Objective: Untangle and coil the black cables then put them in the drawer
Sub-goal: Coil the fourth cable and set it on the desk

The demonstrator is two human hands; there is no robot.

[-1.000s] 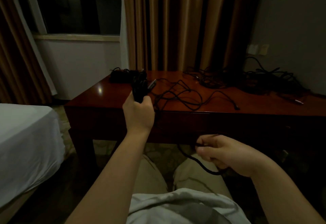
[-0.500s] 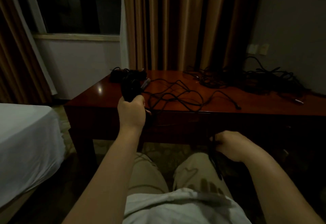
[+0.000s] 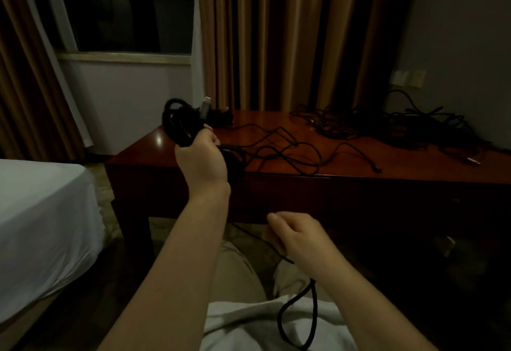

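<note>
Dim room: brown curtains and a dark window behind a polished wooden tabletop (image 3: 345,173), a white-sheeted bed (image 3: 41,212) at the left edge.

Left hand (image 3: 203,157): raised over the tabletop's near left corner, fingers clenched around a partly wound coil (image 3: 178,125) of black cable. A grey plug (image 3: 205,105) sticks up from the top of the bundle. Compared with one second ago, the hand has lifted higher and the loops now show more clearly as a coil, with the plug end tilted upward.

Right hand (image 3: 297,236): low, in front of the tabletop edge, above the lap. Fingers are curled and a thick black cable tail (image 3: 297,312) hangs from beneath the hand in a long loop over the white shirt. Half a second ago this hand was further right and closed over the cable; it has since moved inward. Whether the fingers actually pinch the cable now cannot be told.

Remaining stock: loose thin cable loops (image 3: 290,151) spread across the middle of the tabletop, and a large tangled heap (image 3: 401,126) at the far right against the wall.

Assessment: one cable is mid-coil, with slack being fed toward the left hand for a further wrap. The heap is untouched. No open drawer is visible, so stowing is judged to be well ahead.
</note>
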